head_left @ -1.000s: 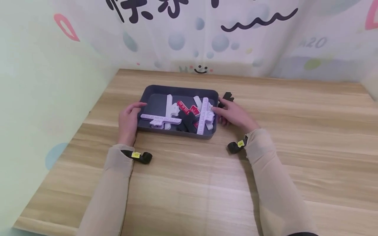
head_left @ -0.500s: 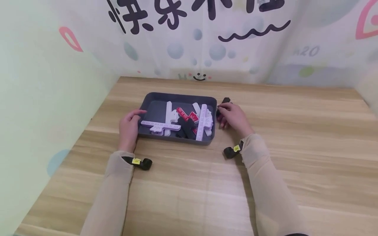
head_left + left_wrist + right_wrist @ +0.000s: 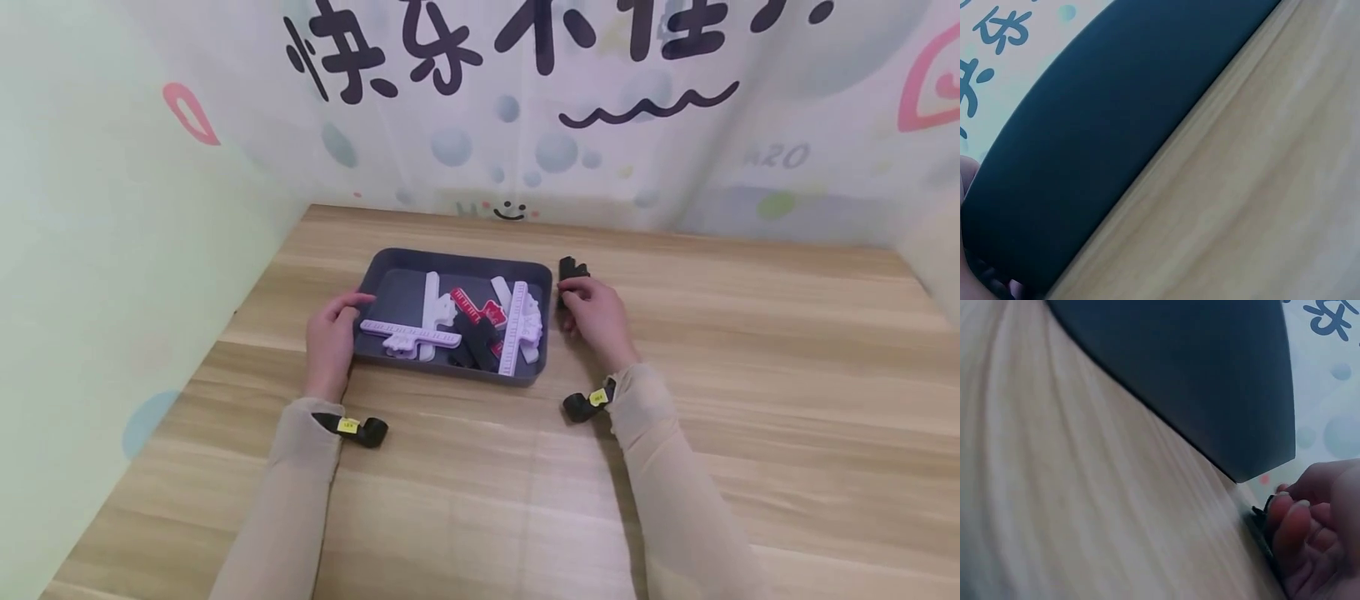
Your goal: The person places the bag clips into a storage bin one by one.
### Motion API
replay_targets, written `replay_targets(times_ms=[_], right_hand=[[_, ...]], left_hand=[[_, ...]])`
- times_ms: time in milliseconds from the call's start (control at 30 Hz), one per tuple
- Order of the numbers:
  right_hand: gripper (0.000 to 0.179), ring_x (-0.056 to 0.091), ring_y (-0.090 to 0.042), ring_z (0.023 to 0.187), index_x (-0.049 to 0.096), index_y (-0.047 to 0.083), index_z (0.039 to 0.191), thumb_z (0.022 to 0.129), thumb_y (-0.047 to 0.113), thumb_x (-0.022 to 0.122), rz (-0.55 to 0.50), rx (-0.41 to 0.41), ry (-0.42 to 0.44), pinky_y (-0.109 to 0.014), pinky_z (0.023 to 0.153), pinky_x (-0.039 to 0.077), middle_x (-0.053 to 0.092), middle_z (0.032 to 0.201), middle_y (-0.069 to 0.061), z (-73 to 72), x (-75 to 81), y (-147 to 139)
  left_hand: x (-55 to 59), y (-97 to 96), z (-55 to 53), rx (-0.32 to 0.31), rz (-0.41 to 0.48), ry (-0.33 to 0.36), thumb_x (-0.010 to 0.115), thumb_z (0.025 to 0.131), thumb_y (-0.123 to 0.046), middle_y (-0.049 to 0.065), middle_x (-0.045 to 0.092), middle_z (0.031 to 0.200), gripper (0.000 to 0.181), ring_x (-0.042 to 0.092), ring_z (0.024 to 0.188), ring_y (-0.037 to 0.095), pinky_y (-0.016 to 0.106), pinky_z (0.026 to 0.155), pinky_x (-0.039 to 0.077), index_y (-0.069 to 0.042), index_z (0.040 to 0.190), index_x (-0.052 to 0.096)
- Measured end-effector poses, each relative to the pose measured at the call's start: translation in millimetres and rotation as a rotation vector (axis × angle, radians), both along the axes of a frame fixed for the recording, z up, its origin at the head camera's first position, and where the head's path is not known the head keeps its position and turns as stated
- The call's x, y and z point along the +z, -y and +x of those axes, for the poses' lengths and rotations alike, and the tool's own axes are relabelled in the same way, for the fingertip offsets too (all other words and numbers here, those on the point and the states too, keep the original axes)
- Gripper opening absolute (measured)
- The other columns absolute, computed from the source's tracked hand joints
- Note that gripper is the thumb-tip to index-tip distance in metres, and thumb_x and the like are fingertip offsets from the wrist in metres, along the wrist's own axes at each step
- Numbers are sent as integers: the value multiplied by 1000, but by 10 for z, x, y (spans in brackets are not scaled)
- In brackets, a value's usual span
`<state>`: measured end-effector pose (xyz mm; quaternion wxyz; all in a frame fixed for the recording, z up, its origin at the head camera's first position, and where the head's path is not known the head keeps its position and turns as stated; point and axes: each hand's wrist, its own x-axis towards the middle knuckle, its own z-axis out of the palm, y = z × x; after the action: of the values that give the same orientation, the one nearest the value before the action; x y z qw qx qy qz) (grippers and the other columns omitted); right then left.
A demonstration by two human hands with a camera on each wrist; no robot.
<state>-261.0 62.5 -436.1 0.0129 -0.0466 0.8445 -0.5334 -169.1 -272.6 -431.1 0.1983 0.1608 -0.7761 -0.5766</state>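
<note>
In the head view, a dark grey tray (image 3: 465, 259) holds several long clips: purple clips (image 3: 513, 329), white clips (image 3: 431, 300), a red clip (image 3: 467, 305) and a black clip (image 3: 477, 343). My left hand (image 3: 330, 348) grips the tray's left end, with fingers over the rim. In the left wrist view the tray wall (image 3: 1104, 125) fills the upper left, and part of the hand shows at the edge. Just right of the tray, my right hand (image 3: 602, 325) pinches another black clip (image 3: 573, 267), partly hidden by the fingers. The right wrist view shows its fingertips (image 3: 1291, 528) curled at that clip.
The wood-grain table (image 3: 465, 483) extends to the front and right. A printed curtain (image 3: 660, 167) stands behind it, and a pale wall (image 3: 97, 250) borders the left. Black wrist cameras (image 3: 372, 432) are strapped over both sleeves.
My right hand has left the tray's right rim and now pinches the black clip beside it. The left hand stays on the tray. The head view has tilted up, so everything sits lower.
</note>
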Motion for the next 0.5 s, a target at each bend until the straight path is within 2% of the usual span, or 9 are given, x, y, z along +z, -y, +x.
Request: replay_targets(times_ms=[133, 500], right_hand=[[24, 50, -18, 45, 62, 14, 107, 87, 15, 51, -32, -46, -40, -31, 42, 44, 56, 64, -12, 42, -20, -2], [18, 49, -14, 52, 65, 14, 99, 88, 15, 51, -290, -214, -38, -24, 43, 40, 55, 72, -10, 178, -57, -4]], left_hand=[[-18, -4, 4, 3, -2, -5, 41, 85, -6, 0, 53, 124, 30, 43, 117, 9, 27, 99, 28, -10, 99, 68], [-41, 17, 4, 4, -26, -20, 42, 85, -6, -1, 54, 123, 30, 44, 116, 8, 26, 97, 30, -11, 98, 68]])
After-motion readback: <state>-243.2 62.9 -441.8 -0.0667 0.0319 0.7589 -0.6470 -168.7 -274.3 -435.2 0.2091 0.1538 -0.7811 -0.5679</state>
